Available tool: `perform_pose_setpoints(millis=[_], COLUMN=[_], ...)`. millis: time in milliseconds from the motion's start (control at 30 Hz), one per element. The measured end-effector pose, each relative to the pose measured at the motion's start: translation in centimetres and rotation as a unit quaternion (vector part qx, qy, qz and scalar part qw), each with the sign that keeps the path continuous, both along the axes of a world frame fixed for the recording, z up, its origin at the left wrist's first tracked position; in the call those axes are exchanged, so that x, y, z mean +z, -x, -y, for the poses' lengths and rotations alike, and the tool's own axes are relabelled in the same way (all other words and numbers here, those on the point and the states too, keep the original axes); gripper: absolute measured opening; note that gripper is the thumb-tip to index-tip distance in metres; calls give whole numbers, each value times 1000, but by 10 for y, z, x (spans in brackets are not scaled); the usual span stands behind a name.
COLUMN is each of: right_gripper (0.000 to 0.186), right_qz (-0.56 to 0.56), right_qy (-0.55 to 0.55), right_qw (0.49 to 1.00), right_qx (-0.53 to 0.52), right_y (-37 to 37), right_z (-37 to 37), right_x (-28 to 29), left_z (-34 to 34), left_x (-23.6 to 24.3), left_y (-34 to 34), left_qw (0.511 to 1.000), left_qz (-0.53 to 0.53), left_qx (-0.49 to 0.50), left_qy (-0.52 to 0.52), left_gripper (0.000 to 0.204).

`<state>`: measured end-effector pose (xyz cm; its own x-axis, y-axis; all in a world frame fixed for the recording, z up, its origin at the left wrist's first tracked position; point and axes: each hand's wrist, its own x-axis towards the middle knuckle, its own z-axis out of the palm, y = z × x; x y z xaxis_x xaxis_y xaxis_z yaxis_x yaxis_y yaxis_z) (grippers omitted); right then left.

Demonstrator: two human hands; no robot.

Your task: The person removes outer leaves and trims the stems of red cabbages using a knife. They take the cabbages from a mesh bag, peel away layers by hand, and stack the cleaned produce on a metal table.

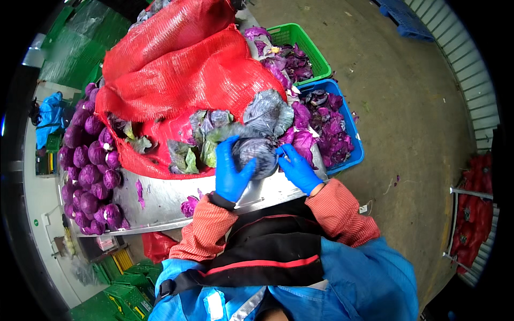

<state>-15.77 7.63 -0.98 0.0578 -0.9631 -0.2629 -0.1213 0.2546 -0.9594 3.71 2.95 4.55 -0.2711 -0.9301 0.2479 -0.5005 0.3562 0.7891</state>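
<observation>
A dark purple red cabbage (256, 156) with grey-bloomed outer leaves sits at the table's near edge. My left hand (231, 170), in a blue glove, grips its left side with the thumb across the front. On the cabbage's right side my gloved right hand (297, 168) is closed, fingertips pinched close to the base. A small pale glint shows at those fingers, but what they hold is too small to make out. Just beyond lies another leafy cabbage (269, 113). Loose green-purple outer leaves (184, 157) rest left of my left hand.
Red mesh sacks (187, 80) cover much of the metal table (160, 200). Trimmed cabbages (88, 179) are piled at its left end. Off the right side stand a blue crate (353, 136) and a green crate (313, 51) with purple leaves. A rack of red sacks (474, 208) stands far right.
</observation>
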Motion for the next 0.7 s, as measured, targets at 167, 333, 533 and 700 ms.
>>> perform_pose_setpoints(millis=[167,333,533,700], right_gripper=[27,39,36,28], right_qz=[29,6,-26,-58], right_qy=[29,113,140,105], right_qw=[999,993,988,992], right_qx=[-3,30,59,28], right_y=[4,-13,-17,-6], right_z=[8,12,34,26], right_x=[-1,0,9,10], left_z=[13,40,26,28], left_x=[-15,-11,13,-9], left_y=[-4,-80,-2,-12], left_qw=[989,942,987,984], left_qz=[133,-205,151,148], left_qx=[-37,42,-43,22], left_qy=[-49,-264,-32,-99], left_gripper=[78,53,90,94])
